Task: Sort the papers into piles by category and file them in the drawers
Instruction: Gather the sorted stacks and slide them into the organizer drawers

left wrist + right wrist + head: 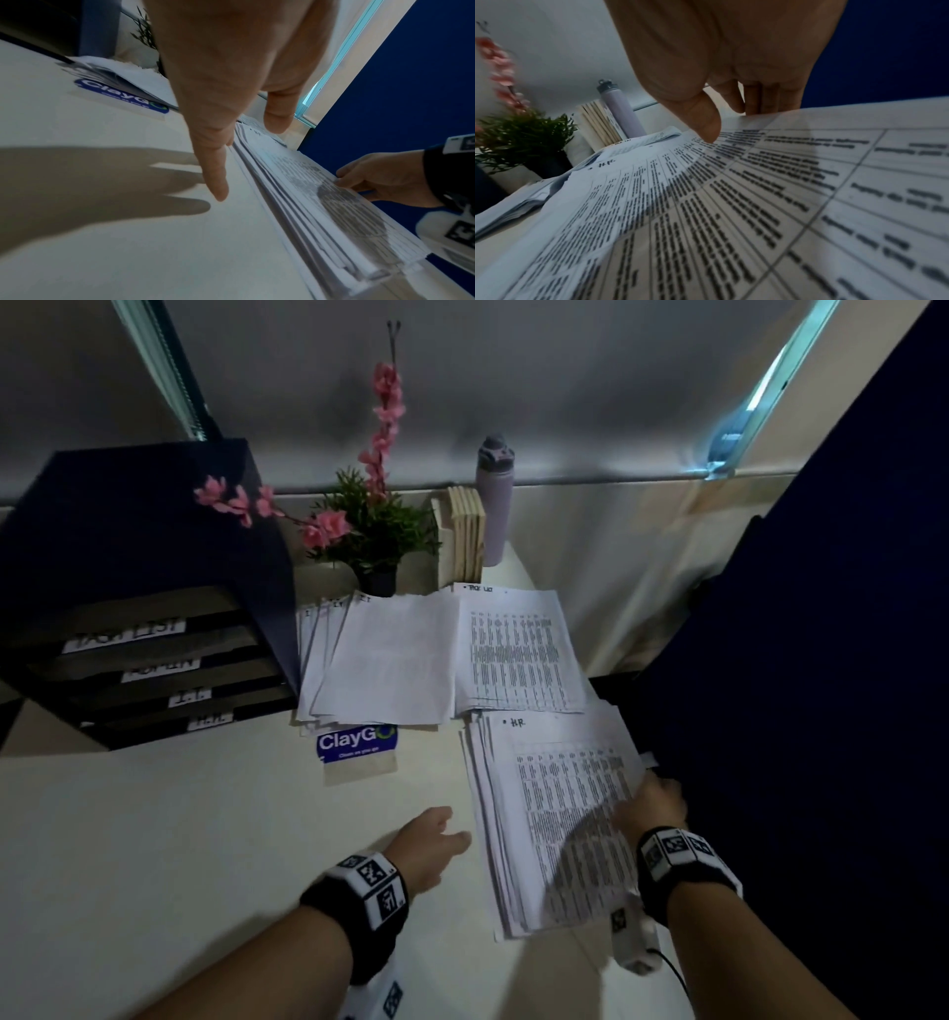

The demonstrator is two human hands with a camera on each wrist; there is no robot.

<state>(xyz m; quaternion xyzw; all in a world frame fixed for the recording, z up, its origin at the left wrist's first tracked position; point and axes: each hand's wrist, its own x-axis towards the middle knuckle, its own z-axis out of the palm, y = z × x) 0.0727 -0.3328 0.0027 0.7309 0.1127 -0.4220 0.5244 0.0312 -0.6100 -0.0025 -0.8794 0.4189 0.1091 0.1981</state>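
From the head we see the white printed H.R. paper stack (554, 814) at the pale desk (179, 839) right edge, against a dark blue partition (821, 711); bare desk lies to its left. Black labelled drawers (154, 660) stand far left.

The left wrist shows our left hand (226, 85), fingers straight, beside the stack's edge.

The right wrist shows our right hand (721, 67) pinching the stack's far edge; a lilac bottle (622, 109) stands behind.

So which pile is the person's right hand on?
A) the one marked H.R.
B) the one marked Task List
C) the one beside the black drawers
A: the right hand holds the right edge of the H.R. pile, thumb on the top sheet, fingers at its edge.
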